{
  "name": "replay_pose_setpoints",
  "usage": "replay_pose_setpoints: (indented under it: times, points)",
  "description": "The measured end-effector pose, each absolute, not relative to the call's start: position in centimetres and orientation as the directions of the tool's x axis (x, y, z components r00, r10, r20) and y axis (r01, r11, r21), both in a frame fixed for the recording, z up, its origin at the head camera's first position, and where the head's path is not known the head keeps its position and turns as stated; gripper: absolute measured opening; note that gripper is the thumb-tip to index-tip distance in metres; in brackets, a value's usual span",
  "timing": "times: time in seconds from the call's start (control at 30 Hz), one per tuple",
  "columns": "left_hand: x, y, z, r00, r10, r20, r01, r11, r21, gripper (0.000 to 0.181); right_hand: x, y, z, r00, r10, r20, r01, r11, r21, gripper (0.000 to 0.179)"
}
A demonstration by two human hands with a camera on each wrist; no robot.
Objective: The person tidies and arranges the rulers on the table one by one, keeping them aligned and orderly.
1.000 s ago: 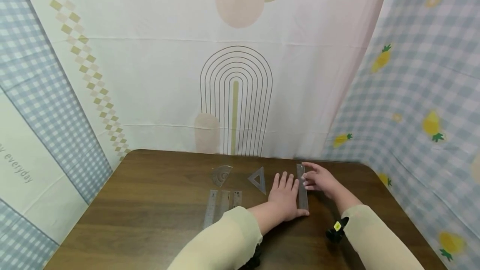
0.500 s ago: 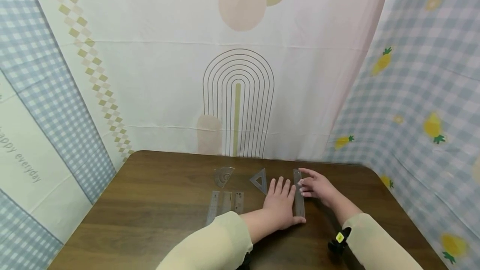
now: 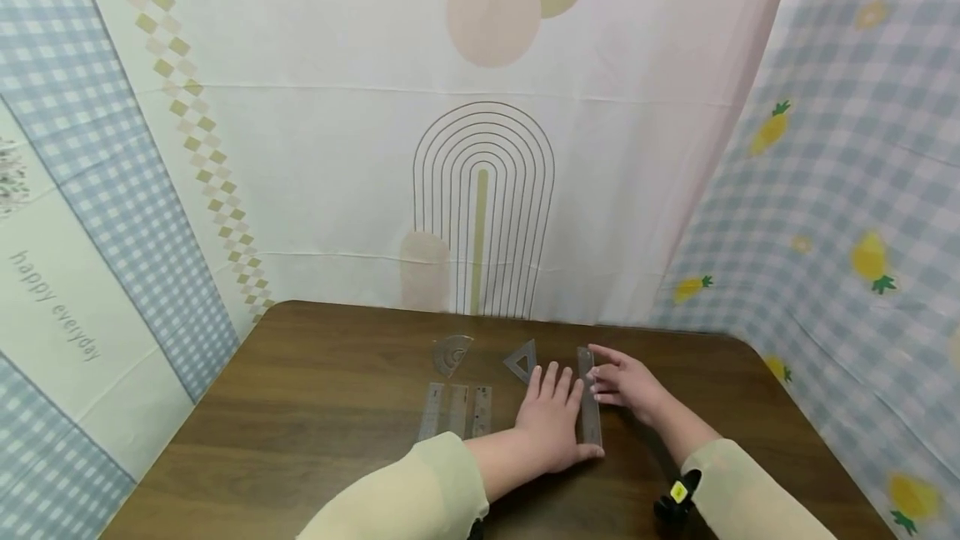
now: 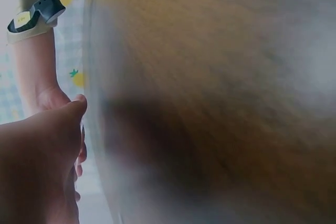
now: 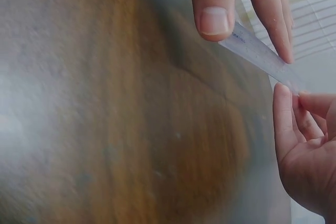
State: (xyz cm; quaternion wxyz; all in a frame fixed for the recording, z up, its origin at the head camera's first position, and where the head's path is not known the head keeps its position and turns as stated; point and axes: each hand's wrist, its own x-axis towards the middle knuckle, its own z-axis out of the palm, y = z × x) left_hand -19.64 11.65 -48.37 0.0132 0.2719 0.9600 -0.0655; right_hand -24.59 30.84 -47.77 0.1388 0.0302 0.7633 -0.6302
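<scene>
The ruler (image 3: 592, 419) lies on the right part of the table (image 3: 247, 432), its length running near to far, between the two hands. On its left is the left hand (image 3: 550, 423), palm down, fingers straight and slightly apart, pointing far; its thumb stretches right to the ruler's near end. On its right is the right hand (image 3: 628, 386), fingers bent, the tips at the ruler's right edge toward the far end; whether they pinch it or only touch it I cannot tell.

Just left of the left hand's fingertips lies the triangle (image 3: 520, 361), its near tip close to them. Farther left is the protractor (image 3: 453, 355). Nearer than these, three rulers (image 3: 458, 407) lie side by side with gaps, their near ends hidden by the left sleeve (image 3: 420, 482). A black camera (image 3: 672, 507) sits at the right sleeve (image 3: 735, 486). Beyond the table's far edge hangs a white printed cloth (image 3: 337, 157); a checked cloth (image 3: 825, 190) hangs to the right.
</scene>
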Motion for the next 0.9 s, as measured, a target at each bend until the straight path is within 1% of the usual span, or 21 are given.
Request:
replay_pose_setpoints:
  times: [0.2,0.53,0.77,0.9]
  points:
    - [-19.1,10.7,-48.3,-0.853,0.516,-0.077,0.522,0.845,-0.119,0.107,-24.1,29.9,-47.9,-0.956,-0.14,-0.258,0.23,0.19,-0.955,0.056]
    - [-18.1,8.8,-48.2,-0.856,0.514,-0.052,0.517,0.848,-0.115,0.108,-23.3,28.2,-48.4,-0.951,-0.16,-0.266,0.241,0.161,-0.957,0.056]
    - [-17.4,7.5,-48.2,-0.861,0.505,-0.066,0.509,0.856,-0.091,0.109,-22.9,26.9,-48.6,-0.948,-0.184,-0.258,0.231,0.156,-0.96,0.056]
    - [-16.8,6.7,-48.3,-0.863,0.501,-0.059,0.505,0.856,-0.108,0.109,-22.7,26.1,-48.8,-0.943,-0.207,-0.261,0.233,0.15,-0.961,0.058]
